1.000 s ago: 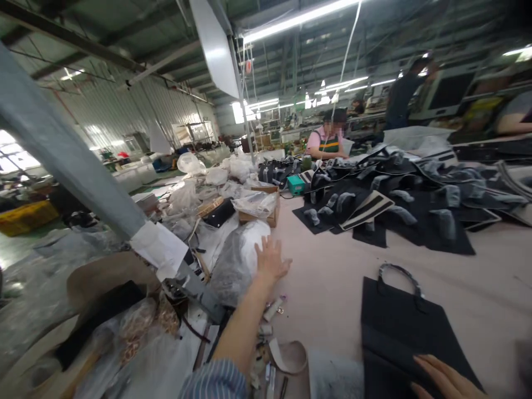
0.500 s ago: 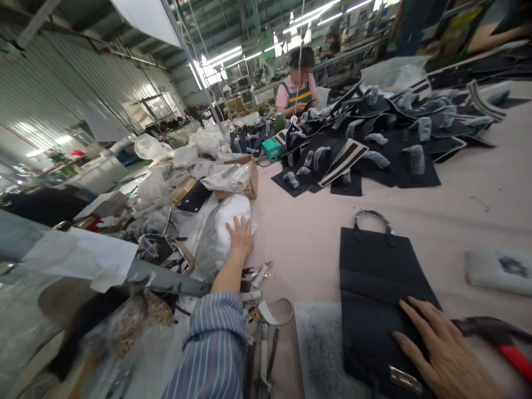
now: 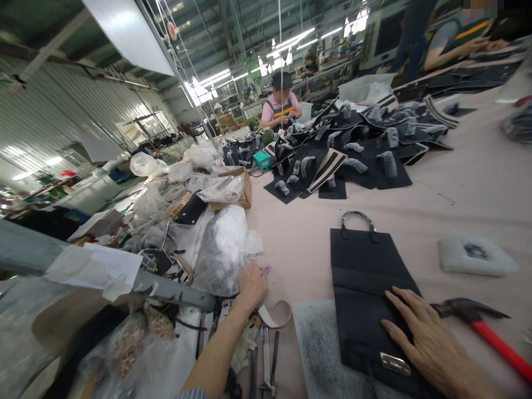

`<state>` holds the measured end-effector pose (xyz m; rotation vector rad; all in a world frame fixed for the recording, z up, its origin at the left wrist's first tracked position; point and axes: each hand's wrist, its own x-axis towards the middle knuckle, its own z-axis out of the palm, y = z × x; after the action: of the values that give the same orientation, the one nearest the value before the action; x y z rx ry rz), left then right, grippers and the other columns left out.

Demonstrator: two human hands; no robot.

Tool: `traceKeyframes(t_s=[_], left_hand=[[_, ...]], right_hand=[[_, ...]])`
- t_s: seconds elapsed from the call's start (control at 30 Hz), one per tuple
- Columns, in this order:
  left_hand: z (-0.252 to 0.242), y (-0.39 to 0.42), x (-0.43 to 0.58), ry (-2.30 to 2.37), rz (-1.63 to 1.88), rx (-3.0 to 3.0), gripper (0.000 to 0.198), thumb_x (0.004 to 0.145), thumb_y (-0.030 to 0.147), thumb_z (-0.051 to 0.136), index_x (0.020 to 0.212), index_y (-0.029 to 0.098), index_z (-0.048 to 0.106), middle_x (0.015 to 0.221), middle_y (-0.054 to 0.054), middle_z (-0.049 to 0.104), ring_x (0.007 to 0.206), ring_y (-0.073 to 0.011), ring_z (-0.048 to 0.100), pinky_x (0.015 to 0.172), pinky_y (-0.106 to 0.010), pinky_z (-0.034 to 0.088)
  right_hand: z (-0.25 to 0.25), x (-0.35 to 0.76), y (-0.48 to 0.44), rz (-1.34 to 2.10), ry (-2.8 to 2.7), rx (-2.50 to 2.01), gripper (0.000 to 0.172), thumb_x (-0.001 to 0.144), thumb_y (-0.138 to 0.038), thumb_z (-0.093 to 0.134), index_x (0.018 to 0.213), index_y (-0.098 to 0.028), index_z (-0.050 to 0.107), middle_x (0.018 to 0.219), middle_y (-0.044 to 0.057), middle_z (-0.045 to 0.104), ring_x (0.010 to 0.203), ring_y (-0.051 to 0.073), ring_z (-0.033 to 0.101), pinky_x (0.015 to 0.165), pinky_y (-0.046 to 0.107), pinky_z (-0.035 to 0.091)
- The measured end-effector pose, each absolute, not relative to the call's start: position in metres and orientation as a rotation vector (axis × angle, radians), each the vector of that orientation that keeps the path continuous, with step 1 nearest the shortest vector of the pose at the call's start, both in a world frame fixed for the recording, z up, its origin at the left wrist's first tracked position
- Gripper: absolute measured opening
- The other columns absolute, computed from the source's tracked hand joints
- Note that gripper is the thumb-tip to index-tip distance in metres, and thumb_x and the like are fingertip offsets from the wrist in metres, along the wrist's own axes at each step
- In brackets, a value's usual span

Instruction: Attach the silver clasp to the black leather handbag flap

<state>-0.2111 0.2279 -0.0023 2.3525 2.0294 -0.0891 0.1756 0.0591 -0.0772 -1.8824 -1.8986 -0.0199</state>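
My right hand (image 3: 424,338) lies flat with spread fingers on a black handbag panel (image 3: 369,266). The panel has a wrapped handle (image 3: 358,215) at its top and a metal clasp plate (image 3: 394,363) near its lower edge. Its lower part overlaps a grey, speckled slab (image 3: 318,343). My left hand (image 3: 252,285) is over small items at the table's left side, its fingers curled downward beside a clear plastic bag (image 3: 226,249) with white filling. Whatever is under those fingers is hidden; only a small pinkish tip shows beside them.
A hammer (image 3: 469,310) with a red handle lies right of my right hand, below a wrapped pale block (image 3: 476,255). Black panels with wrapped handles (image 3: 353,160) pile up at the back. Tools (image 3: 268,360) lie below my left arm. A co-worker (image 3: 281,105) sits beyond the pile.
My left hand has come off the plastic bag and moved toward me, down to the small items, its fingers now curled. The right hand stays on the panel. The camera view has shifted.
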Motion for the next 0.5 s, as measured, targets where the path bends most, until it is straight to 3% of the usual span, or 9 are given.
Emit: traceKeyframes(t_s=[0.23,0.5], left_hand=[[0.006,0.221,-0.224,2.139,0.007,2.09,0.029,0.092,0.023,0.054,0.119,0.013,0.063,0.121,-0.018,0.066,0.12,-0.0328,0.06,0.099,-0.04,0.046],[-0.002,0.23,-0.208,2.158,0.243,1.835,0.015,0.076,0.01,0.065,0.089,0.013,0.072,0.1,-0.018,0.074,0.102,-0.0314,0.068,0.091,-0.037,0.046]], right_hand=[[-0.073,0.171,0.06,-0.027,-1.858,-1.882,0.064,0.094,-0.056,0.043,0.138,-0.012,0.055,0.147,0.017,0.05,0.14,0.036,0.043,0.116,0.056,0.038],[-0.068,0.17,0.059,-0.06,-1.887,-1.864,0.066,0.093,-0.058,0.037,0.134,-0.01,0.058,0.141,0.019,0.053,0.134,0.037,0.048,0.116,0.054,0.04]])
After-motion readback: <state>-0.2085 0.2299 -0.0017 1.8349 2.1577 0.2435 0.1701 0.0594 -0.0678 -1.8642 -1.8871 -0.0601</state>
